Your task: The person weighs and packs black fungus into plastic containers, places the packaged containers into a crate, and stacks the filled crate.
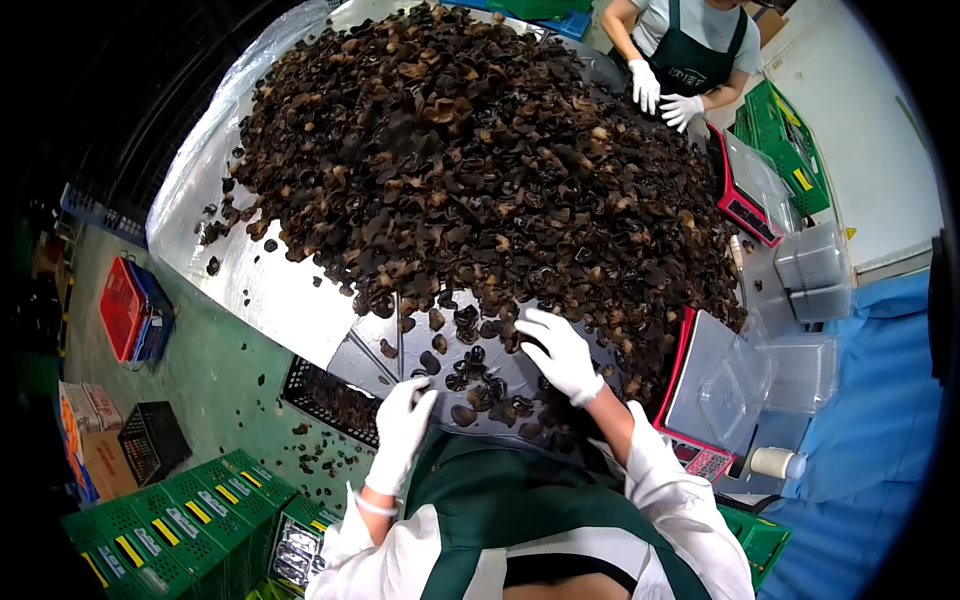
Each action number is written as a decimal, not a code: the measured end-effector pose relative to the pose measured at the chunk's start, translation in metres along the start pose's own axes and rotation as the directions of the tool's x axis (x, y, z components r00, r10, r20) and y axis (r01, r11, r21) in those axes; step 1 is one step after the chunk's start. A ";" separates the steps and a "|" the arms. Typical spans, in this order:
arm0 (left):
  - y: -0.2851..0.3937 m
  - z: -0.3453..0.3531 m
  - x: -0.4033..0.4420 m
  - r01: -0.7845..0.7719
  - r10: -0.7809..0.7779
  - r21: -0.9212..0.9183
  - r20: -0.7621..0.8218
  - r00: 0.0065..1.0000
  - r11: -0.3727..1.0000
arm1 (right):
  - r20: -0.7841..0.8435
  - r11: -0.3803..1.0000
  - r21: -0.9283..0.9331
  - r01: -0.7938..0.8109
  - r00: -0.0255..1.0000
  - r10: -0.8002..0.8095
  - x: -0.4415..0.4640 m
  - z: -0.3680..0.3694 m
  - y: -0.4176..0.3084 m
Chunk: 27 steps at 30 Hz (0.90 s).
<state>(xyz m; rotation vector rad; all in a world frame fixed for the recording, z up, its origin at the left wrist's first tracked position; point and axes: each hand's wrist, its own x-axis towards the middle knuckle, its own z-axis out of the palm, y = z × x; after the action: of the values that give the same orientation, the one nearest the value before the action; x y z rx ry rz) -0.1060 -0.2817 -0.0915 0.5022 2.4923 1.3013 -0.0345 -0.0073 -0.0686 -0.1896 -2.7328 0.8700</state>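
Your right gloved hand (560,355) was at near edge of dark fungus pile (450,170), fingers loosely spread, nothing visible in grasp. Your left gloved hand (405,425) sat nearer you than pile, thumb and fingers apart; couldn't tell whether fingertips held dark bit. Loose fungus pieces (478,380) lay between hands, just off pile's near edge. Right of pile: red-framed scale (685,415), clear plastic containers (803,375). At pile's far right: co-worker (690,60), white-gloved hands near it.
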 end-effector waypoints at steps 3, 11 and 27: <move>0.011 0.024 0.015 -0.258 0.245 0.285 0.082 0.966 0.923 | 0.050 0.981 -0.188 0.040 0.998 -0.032 0.007 0.017 0.003; 0.001 0.019 -0.005 -0.148 0.138 0.160 0.077 0.987 0.976 | 0.116 0.983 -0.037 0.179 0.978 -0.173 -0.013 -0.004 0.000; -0.014 -0.029 0.003 -0.210 0.263 0.313 -0.141 0.954 0.926 | 0.182 0.984 -0.159 0.085 0.982 -0.055 0.011 0.027 0.007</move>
<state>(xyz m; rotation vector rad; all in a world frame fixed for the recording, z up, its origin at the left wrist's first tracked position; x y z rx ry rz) -0.1231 -0.3089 -0.0874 0.8111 2.8728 1.0983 -0.0522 -0.0149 -0.0918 -0.0485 -2.9593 0.6684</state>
